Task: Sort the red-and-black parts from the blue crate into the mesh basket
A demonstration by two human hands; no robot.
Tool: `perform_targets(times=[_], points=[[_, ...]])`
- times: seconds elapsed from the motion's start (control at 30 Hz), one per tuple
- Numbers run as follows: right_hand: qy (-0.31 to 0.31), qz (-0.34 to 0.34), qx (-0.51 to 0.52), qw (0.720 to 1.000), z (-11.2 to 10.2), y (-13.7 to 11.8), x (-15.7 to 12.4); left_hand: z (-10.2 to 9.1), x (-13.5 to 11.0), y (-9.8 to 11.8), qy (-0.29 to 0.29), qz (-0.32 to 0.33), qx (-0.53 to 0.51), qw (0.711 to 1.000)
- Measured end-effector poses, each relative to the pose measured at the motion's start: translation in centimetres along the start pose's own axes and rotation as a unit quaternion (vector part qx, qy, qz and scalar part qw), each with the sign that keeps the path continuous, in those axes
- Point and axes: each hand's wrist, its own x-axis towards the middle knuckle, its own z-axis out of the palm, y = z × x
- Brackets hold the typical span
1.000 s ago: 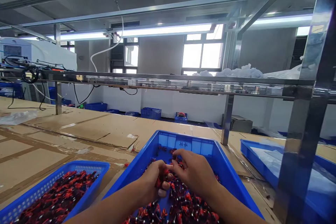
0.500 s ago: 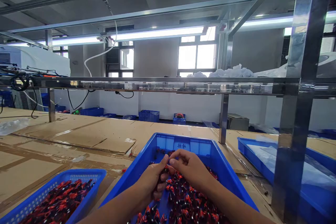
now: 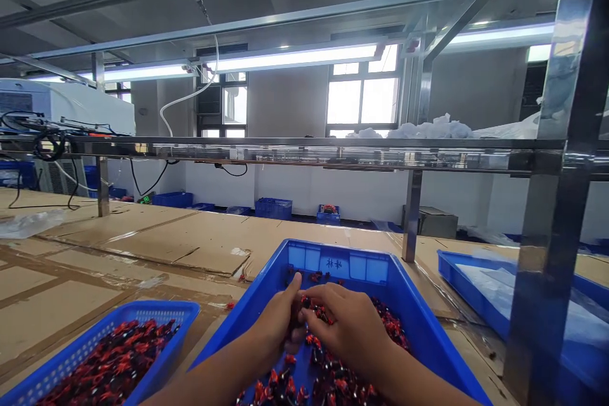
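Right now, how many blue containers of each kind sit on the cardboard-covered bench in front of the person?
Perforated basket: 1
Solid-walled crate: 1
Shallow tray: 1
Total: 3

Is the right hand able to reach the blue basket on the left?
Probably not easily: the right hand is inside the blue crate, and the left hand and the crate's wall lie between it and the blue basket.
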Motion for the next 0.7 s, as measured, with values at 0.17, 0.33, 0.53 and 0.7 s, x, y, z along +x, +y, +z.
perform_targets(times=[0.17,0.33,0.53,0.7], points=[[-0.027,0.000,0.025,0.999,-0.6,0.1,0.1,-0.8,0.4,0.2,0.002,-0.062,-0.045,0.997],[-0.083,0.223,0.360,0.902,-0.8,1.5,0.7,-0.6,0.6,-0.3,-0.012,-0.064,-0.023,0.998],[-0.075,0.247,0.322,0.911,0.0,3.1,1.2,-0.5,0.9,-0.9,-0.048,0.014,0.018,0.999],[-0.046,0.217,0.248,0.943,0.5,2.5,0.9,-0.6,0.9,-0.7,-0.051,0.100,0.038,0.993]])
